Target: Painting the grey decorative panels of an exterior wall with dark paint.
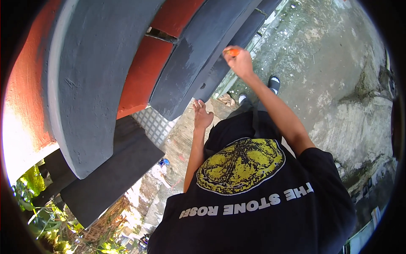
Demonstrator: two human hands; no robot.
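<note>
My right hand [241, 63] is closed around an orange-handled tool [232, 52]. The tool's working end is hidden, so its kind does not show. This hand is over the outer side of a long dark grey ledge [211, 78]. Close to the ledge's lower end is my left hand [203, 117], its fingertips at the edge and its thumb apart. Nothing shows in that hand. Darker, uneven patches mark the grey top face [192, 53], and a small dark spot [202, 86] lies on the side face.
Left of the ledge are red panels [146, 72] and a curved grey beam [95, 84]. A dark flat board [114, 169] lies below them, beside a checked tile patch [154, 122]. Stained concrete floor [313, 55] stretches to the right. Plants [36, 199] grow at lower left.
</note>
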